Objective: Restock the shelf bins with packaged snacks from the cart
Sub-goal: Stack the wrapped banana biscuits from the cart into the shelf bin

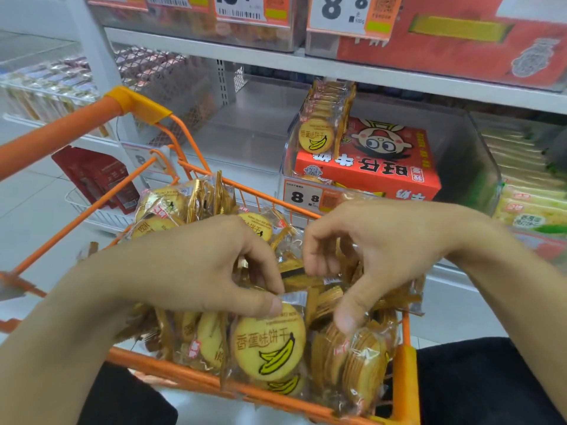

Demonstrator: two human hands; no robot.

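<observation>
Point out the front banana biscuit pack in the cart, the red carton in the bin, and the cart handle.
banana biscuit pack (269, 342): head view, on the printed biscuit face.
red carton (368, 174): head view, on its top panel.
cart handle (55, 133): head view, on the orange bar.

An orange wire cart (405, 357) is seen heaped with clear-wrapped packs of round yellow biscuits (362, 360), most standing on edge or tilted. One biscuit pack (269, 342), printed with a yellow banana, is stood upright at the cart's near rim, face toward the camera. On the shelf behind, a clear bin (460, 142) is partly filled: a row of the same biscuit packs (319, 130) is stood upright at its left side, beside a red carton (383, 161).
</observation>
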